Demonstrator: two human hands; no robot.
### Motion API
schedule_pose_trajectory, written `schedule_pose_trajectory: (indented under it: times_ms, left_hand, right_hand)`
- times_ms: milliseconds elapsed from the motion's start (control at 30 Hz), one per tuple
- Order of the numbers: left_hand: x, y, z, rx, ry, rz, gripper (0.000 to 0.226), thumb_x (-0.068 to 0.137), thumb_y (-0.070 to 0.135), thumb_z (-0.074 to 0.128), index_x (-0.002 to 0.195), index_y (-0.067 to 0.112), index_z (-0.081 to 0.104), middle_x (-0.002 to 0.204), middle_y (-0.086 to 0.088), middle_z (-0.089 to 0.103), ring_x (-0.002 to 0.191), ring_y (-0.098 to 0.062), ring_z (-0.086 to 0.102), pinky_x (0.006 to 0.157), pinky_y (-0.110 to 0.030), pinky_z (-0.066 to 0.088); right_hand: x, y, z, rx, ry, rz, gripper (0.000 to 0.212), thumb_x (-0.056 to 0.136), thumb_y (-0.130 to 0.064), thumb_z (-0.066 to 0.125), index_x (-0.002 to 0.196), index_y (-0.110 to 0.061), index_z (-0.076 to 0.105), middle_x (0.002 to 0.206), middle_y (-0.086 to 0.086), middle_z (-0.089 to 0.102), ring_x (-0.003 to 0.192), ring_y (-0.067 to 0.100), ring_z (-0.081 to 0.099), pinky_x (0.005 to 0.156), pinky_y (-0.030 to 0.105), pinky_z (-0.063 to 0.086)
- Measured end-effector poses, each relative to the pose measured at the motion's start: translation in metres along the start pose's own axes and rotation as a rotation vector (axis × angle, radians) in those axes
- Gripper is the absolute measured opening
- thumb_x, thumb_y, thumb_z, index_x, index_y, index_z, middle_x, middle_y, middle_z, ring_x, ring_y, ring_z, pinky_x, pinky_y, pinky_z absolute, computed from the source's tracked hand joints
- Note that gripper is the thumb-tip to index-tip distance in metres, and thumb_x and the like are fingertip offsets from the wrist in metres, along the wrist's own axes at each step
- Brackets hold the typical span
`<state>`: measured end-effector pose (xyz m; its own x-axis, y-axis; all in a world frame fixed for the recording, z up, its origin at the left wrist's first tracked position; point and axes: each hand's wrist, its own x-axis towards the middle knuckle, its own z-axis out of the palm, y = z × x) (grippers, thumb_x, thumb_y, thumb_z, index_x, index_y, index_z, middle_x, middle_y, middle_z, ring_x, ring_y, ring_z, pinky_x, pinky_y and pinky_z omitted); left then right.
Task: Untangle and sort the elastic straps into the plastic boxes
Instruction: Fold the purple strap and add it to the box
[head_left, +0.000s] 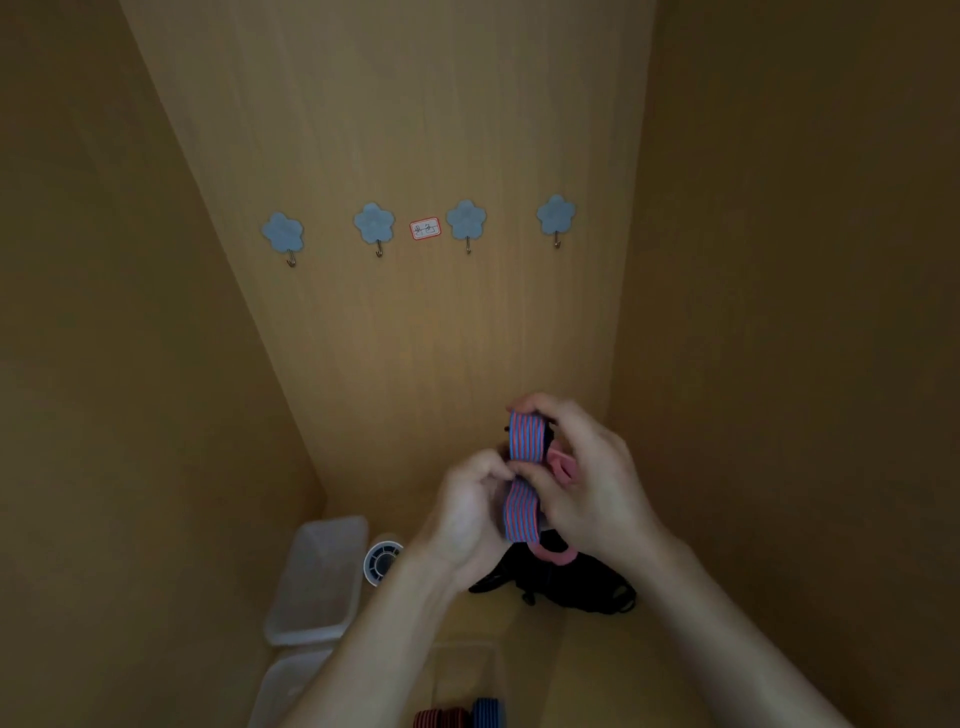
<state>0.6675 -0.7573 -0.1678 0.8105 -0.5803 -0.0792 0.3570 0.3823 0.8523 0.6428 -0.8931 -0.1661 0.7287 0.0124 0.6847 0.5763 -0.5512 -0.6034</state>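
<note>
Plastic boxes: clear, two at far left, one behind the other along the side wall; nothing visible inside; likely waiting for other kinds of strap.
White round part: just beside the farther box; purpose unclear.
Flower hooks: blue, four in a row on the back wall, all bare; paper label between the middle two, writing too small to read.
Near box: clear, at the bottom edge; red-striped rolls and a blue roll side by side inside, apparently grouped by colour.
Left hand: raised above the shelf floor, fingers curled, fingertips pinching the strap's midpoint, seemingly to steady it.
Striped strap: blue and red, held upright between both hands, clear of the pile, probably for freeing or rolling before boxing.
Right hand: fingers hooked over the strap's top, thumb pressing its front; closed round it.
Pink loop: hangs below the right hand; whether tangled with the striped strap, cannot tell.
Black tangle: on the shelf floor beneath the hands, not yet sorted.
</note>
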Motion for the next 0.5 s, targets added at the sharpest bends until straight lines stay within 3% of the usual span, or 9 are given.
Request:
schedule_pose_trajectory:
  times_ms: [100,200,267,367,433,500]
  left_hand:
    - [0.0001,-0.0035,-0.0023,-0.057,0.034,0.045,0.036,0.077,0.020,0.043,0.092,0.001,0.069,0.092,-0.019,0.065,0.084,-0.027,0.064,0.075,-0.035,0.053]
    - [-0.0009,-0.0069,-0.0013,-0.001,0.026,0.060,0.043,0.088,0.026,0.037,0.094,0.005,0.075,0.096,-0.019,0.067,0.086,-0.026,0.065,0.072,-0.036,0.057]
    - [-0.0011,-0.0063,0.0009,0.030,0.033,0.068,0.050,0.099,0.033,0.031,0.102,0.013,0.076,0.105,-0.019,0.066,0.097,-0.029,0.062,0.078,-0.039,0.055]
    - [-0.0011,-0.0047,0.0053,0.032,0.040,0.092,0.060,0.101,0.050,0.032,0.130,0.006,0.060,0.122,-0.022,0.059,0.119,-0.032,0.056,0.098,-0.040,0.050]
    - [-0.0021,-0.0036,0.0059,0.045,0.021,0.110,0.060,0.098,0.050,0.039,0.129,0.003,0.058,0.116,-0.017,0.063,0.115,-0.026,0.060,0.101,-0.036,0.049]
    - [-0.0019,-0.0002,0.0037,0.042,-0.001,0.119,0.050,0.094,0.044,0.048,0.121,0.003,0.060,0.109,-0.019,0.065,0.106,-0.023,0.063,0.094,-0.033,0.052]
  right_hand:
    - [-0.0042,-0.0041,0.0029,-0.020,-0.014,-0.038,0.055,0.080,-0.001,0.076,0.119,-0.033,0.054,0.116,-0.015,0.064,0.105,0.006,0.063,0.088,0.023,0.050]
    - [-0.0022,-0.0047,0.0033,0.055,0.032,0.052,0.055,0.080,-0.006,0.078,0.116,-0.039,0.053,0.113,-0.014,0.065,0.091,0.018,0.068,0.080,0.039,0.055]
    - [-0.0004,-0.0045,0.0020,0.087,0.063,0.079,0.056,0.079,-0.006,0.079,0.114,-0.041,0.053,0.112,-0.015,0.065,0.088,0.019,0.068,0.079,0.043,0.055]
    - [-0.0007,-0.0072,0.0019,0.092,0.033,0.051,0.056,0.079,-0.001,0.077,0.113,-0.038,0.052,0.114,-0.017,0.065,0.099,0.015,0.067,0.082,0.045,0.055]
    - [-0.0028,-0.0064,0.0011,0.081,-0.001,0.039,0.055,0.078,0.000,0.076,0.113,-0.035,0.053,0.114,-0.018,0.065,0.102,0.012,0.067,0.085,0.043,0.054]
    - [-0.0063,-0.0024,-0.0007,0.066,-0.065,0.048,0.054,0.078,-0.003,0.076,0.121,-0.030,0.055,0.121,-0.020,0.065,0.111,0.006,0.065,0.093,0.040,0.052]
